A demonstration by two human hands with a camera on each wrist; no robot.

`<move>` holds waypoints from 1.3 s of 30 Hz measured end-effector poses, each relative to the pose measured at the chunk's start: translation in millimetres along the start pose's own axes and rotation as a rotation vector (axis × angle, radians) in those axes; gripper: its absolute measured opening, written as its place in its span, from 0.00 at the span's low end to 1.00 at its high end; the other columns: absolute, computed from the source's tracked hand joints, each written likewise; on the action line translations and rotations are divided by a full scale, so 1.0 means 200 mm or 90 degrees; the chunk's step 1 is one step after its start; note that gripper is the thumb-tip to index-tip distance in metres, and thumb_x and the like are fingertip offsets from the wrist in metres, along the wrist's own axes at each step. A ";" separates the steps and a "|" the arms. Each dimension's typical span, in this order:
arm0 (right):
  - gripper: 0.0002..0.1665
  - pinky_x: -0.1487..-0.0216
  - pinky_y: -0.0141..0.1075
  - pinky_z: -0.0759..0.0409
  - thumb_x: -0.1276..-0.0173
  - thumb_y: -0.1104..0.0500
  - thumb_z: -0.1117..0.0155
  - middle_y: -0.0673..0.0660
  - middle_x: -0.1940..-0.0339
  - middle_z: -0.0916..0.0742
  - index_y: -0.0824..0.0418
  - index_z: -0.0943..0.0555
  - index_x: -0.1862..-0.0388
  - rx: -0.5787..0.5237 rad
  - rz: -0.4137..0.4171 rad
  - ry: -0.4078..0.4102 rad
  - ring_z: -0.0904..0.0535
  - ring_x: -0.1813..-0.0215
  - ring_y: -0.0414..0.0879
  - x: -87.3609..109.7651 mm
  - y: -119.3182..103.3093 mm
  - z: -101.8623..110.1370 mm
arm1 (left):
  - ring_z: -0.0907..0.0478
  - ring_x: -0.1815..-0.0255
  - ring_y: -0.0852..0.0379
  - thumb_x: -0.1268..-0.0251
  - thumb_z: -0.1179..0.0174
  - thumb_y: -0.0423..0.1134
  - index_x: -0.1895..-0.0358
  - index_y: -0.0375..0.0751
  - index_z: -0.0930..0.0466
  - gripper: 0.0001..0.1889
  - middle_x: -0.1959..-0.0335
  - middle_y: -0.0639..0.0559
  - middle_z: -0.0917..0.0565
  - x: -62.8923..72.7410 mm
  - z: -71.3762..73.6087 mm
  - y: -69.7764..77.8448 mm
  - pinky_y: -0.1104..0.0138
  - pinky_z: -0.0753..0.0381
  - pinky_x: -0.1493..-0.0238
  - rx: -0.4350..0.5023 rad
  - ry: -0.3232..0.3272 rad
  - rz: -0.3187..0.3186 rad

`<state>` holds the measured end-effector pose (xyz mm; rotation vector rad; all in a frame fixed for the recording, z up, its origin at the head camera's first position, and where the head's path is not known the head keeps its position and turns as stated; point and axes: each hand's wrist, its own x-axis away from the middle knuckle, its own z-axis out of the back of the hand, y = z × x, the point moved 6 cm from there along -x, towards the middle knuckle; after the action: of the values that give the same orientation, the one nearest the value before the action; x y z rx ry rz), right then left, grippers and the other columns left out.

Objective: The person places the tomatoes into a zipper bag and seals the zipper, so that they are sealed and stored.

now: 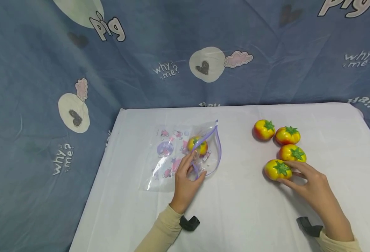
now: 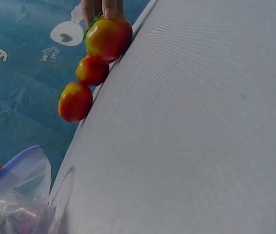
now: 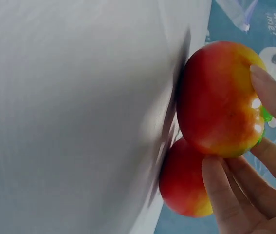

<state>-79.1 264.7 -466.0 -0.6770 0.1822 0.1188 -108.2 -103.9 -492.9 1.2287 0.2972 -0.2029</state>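
Observation:
A clear zip bag (image 1: pixel 164 175) with purple edging and pink and purple prints lies on the left of the table, its mouth parted toward the right. One yellow-red toy tomato (image 1: pixel 192 142) is inside it. My left hand (image 1: pixel 185 183) grips the bag's edge at the mouth, with the thumb at the lower rim. On the right, my right hand (image 1: pixel 312 182) pinches the nearest tomato (image 1: pixel 271 169) between thumb and fingers. In the right wrist view that tomato (image 3: pixel 215 97) looks low over the cloth; whether it touches is unclear. Another tomato (image 1: pixel 290 152) sits just behind it.
Two more tomatoes, one at the back left (image 1: pixel 262 129) and one beside it (image 1: pixel 285 136), stand behind the right hand. White cloth (image 1: pixel 235 210) covers the table. A blue printed curtain (image 1: pixel 159 35) hangs along the back and left edges.

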 end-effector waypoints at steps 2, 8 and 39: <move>0.39 0.54 0.15 0.18 0.53 0.62 0.13 0.69 0.39 0.15 0.63 0.17 0.39 -0.002 -0.008 -0.007 0.16 0.46 0.67 0.00 0.00 0.00 | 0.25 0.29 0.45 0.46 0.24 0.26 0.25 0.46 0.29 0.42 0.30 0.45 0.24 0.00 0.00 0.00 0.60 0.18 0.33 -0.001 0.001 -0.002; 0.39 0.54 0.47 0.13 0.52 0.60 0.13 0.72 0.41 0.14 0.63 0.17 0.39 0.000 -0.026 -0.010 0.13 0.51 0.72 -0.01 0.01 -0.01 | 0.24 0.30 0.45 0.45 0.24 0.27 0.25 0.44 0.29 0.41 0.30 0.45 0.23 0.00 0.00 0.00 0.60 0.17 0.34 -0.006 0.003 -0.007; 0.38 0.50 0.02 0.35 0.50 0.58 0.14 0.63 0.44 0.10 0.63 0.16 0.38 -0.026 0.031 -0.043 0.11 0.52 0.62 -0.08 -0.10 -0.09 | 0.25 0.29 0.45 0.46 0.25 0.26 0.25 0.43 0.29 0.42 0.30 0.44 0.24 0.00 0.01 0.01 0.62 0.18 0.33 -0.003 0.003 0.000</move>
<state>-93.8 235.9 -464.4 -0.7077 0.1314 0.1926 -106.7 -104.4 -490.7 1.2243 0.3009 -0.1994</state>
